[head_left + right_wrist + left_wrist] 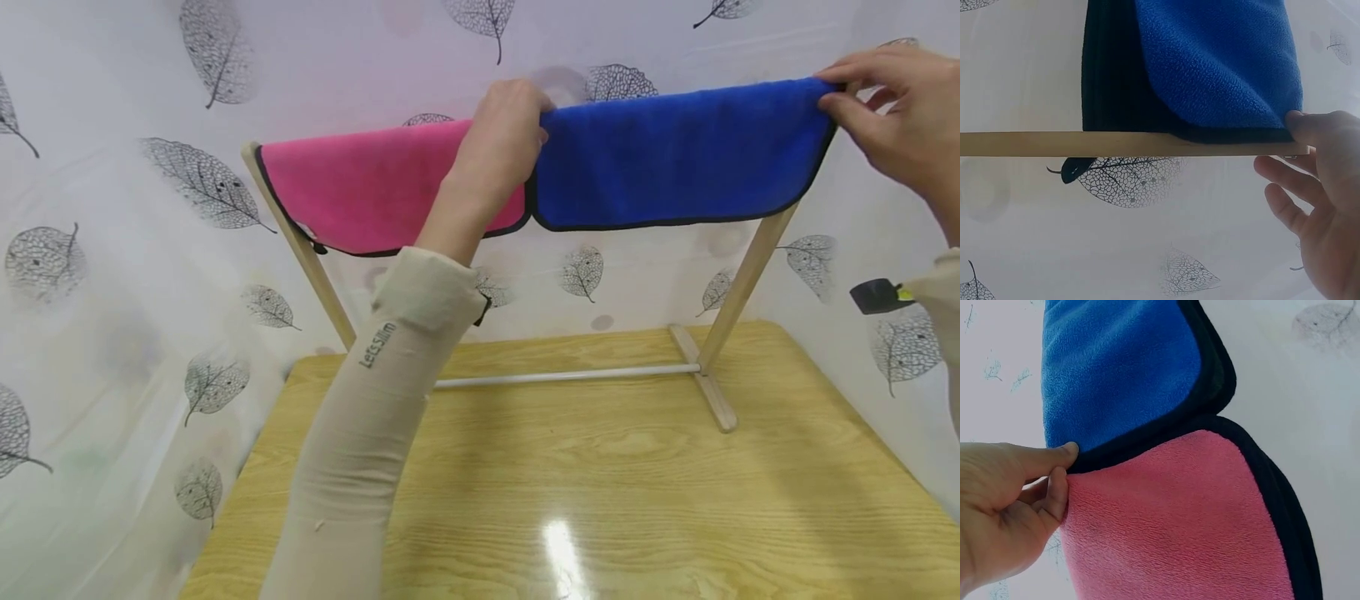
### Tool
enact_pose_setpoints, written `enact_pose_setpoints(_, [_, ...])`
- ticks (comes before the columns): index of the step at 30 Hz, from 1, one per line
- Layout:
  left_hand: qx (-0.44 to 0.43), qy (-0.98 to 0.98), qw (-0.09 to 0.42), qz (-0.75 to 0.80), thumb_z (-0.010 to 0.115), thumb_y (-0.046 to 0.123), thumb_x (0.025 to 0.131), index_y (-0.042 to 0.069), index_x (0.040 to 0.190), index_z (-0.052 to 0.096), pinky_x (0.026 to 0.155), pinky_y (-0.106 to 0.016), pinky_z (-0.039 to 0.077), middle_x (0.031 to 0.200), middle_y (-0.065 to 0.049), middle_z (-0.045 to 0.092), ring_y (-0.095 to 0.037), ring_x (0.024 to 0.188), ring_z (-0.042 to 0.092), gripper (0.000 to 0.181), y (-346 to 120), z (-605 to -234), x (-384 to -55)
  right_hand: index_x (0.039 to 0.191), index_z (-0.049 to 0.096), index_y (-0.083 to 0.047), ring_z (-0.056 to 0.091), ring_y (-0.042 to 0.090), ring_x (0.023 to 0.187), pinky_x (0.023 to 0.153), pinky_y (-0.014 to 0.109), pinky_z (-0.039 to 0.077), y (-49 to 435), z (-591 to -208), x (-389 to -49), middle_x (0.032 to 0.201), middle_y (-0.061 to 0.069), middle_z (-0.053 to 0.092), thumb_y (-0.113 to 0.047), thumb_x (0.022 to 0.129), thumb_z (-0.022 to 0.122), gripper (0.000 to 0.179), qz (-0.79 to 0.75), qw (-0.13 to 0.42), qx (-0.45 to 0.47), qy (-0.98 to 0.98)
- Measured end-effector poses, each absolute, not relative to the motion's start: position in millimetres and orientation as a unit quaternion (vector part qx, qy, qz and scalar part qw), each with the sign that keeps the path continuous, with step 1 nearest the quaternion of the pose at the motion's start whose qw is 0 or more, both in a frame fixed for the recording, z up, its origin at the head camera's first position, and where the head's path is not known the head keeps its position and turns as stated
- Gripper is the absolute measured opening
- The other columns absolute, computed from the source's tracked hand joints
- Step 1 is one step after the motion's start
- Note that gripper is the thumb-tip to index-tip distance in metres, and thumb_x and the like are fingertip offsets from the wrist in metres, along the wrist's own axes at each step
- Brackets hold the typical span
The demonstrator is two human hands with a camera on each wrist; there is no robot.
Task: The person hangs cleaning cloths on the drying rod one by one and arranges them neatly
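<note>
A blue towel with black edging hangs folded over the top of a wooden rack. Beside it hangs a pink towel, also black-edged, and their borders meet near the middle. My left hand pinches the blue towel's inner top corner, where thumb and fingers show in the left wrist view, close against the pink towel. At the far end, my right hand pinches the outer top corner of the blue towel, by the wooden post. The top bar is hidden under the cloth.
The rack stands on a wood-grain table, with a white lower rod and a wooden foot. A leaf-patterned curtain surrounds the table at the back and sides. My left forearm crosses before the pink towel.
</note>
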State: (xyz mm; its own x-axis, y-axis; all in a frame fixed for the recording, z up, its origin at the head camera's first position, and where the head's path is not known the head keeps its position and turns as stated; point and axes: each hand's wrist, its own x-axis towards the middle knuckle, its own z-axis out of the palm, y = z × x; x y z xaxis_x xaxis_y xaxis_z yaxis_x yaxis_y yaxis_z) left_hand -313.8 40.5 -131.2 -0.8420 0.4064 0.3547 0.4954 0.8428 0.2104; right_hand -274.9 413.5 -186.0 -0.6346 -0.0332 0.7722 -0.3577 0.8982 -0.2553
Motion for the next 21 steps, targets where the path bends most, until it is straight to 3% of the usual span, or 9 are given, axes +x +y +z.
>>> enact_pose_setpoints(5, [-0.25, -0.943, 0.125, -0.183, 0.055, 0.01, 0.107, 0.013, 0.143, 0.063, 0.107, -0.015, 0.038, 0.141, -0.002, 0.063, -0.01, 0.132, 0.051, 0.037, 37, -132, -317, 0.143, 0.061, -0.006, 0.037, -0.021, 0.098, 0.11, 0.018, 0.035, 416, -188, -272, 0.136, 0.026, 0.06, -0.02, 0.11, 0.05, 0.038, 0.203, 0.383, 0.098, -0.896])
enact_pose_setpoints(8, [-0.255, -0.933, 0.117, -0.223, 0.056, 0.016, 0.107, 0.015, 0.152, 0.052, 0.11, -0.013, 0.035, 0.152, 0.0, 0.054, -0.008, 0.139, 0.048, 0.045, 34, -132, -320, 0.149, 0.057, -0.015, 0.038, -0.021, 0.097, 0.111, 0.019, 0.035, 417, -187, -272, 0.145, 0.018, 0.057, -0.026, 0.11, 0.048, 0.041, 0.23, 0.357, 0.077, -0.902])
enact_pose_setpoints(13, [-0.282, -0.897, 0.133, -0.312, 0.057, 0.017, 0.107, 0.012, 0.147, 0.059, 0.102, -0.012, 0.041, 0.143, -0.003, 0.063, -0.01, 0.127, 0.058, 0.04, 28, -134, -321, 0.159, 0.041, -0.029, 0.05, -0.01, 0.121, 0.113, 0.023, 0.034, 419, -187, -271, 0.158, -0.004, 0.047, -0.025, 0.11, 0.048, 0.05, 0.285, 0.327, 0.054, -0.899])
enact_pose_setpoints(16, [-0.295, -0.872, 0.152, -0.36, 0.057, 0.016, 0.107, 0.011, 0.143, 0.063, 0.101, -0.012, 0.042, 0.138, -0.004, 0.066, -0.009, 0.124, 0.06, 0.037, 26, -136, -320, 0.161, 0.036, -0.029, 0.048, 0.0, 0.135, 0.116, 0.026, 0.031, 416, -189, -270, 0.16, -0.004, 0.044, -0.022, 0.108, 0.05, 0.055, 0.299, 0.328, 0.053, -0.895])
enact_pose_setpoints(21, [-0.305, -0.843, 0.182, -0.404, 0.059, 0.014, 0.106, 0.01, 0.14, 0.064, 0.099, -0.011, 0.042, 0.135, -0.003, 0.067, -0.007, 0.121, 0.062, 0.035, 22, -137, -315, 0.161, 0.036, -0.025, 0.043, 0.004, 0.141, 0.116, 0.02, 0.029, 408, -192, -263, 0.161, -0.001, 0.042, -0.022, 0.107, 0.053, 0.056, 0.3, 0.362, 0.043, -0.882])
